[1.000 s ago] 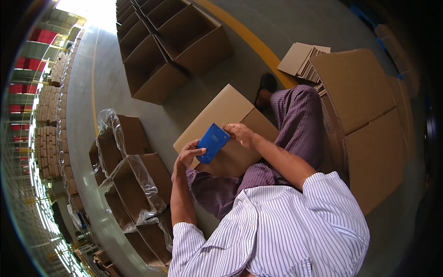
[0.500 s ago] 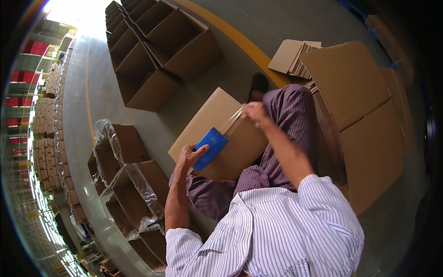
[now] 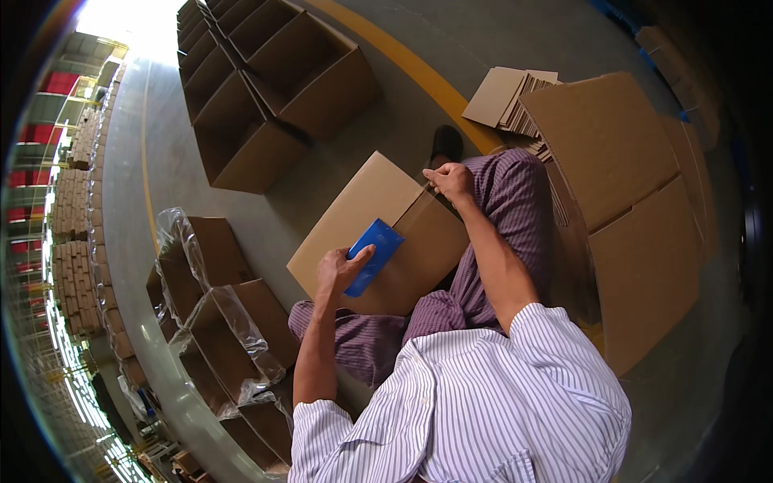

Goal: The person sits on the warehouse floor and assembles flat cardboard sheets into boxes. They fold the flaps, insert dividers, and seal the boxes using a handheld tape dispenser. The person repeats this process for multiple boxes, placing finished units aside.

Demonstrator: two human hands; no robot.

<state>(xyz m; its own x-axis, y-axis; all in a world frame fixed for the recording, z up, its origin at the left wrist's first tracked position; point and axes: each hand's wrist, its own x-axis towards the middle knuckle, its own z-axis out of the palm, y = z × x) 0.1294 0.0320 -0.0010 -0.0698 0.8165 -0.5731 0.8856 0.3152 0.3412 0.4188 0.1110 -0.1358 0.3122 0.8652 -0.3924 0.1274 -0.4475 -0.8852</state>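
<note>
Here, from my remote seat, I take the closed cardboard box (image 3: 378, 233) on the person's lap as my landmark. It lies tilted across the thighs in purple striped trousers (image 3: 515, 193), its flaps shut and the seam running from its near middle toward its far right edge.

The left hand (image 3: 338, 270) rests on the near part of the box top, fingers and thumb pinched around a flat blue tape dispenser (image 3: 374, 253), which lies pressed against the box just beside the seam. The right hand (image 3: 451, 181) sits at the box's far right edge, fingers pressed together on the end of a strip of clear tape (image 3: 411, 213) that stretches along the seam between the two hands. I cannot tell whether the tape already sticks to the cardboard along its whole run.

Beyond the box, on the grey floor, stands a row of open empty cartons (image 3: 266, 88). To the left of the box are more open cartons lined with clear plastic bags (image 3: 217, 314). To the right of the box, past the knee, flattened cardboard sheets (image 3: 628, 201) lean in a stack, with a smaller pile of folded blanks (image 3: 511, 97) behind them. A dark shoe (image 3: 445, 145) shows just past the box's far edge, beside a yellow floor line (image 3: 403, 60).
</note>
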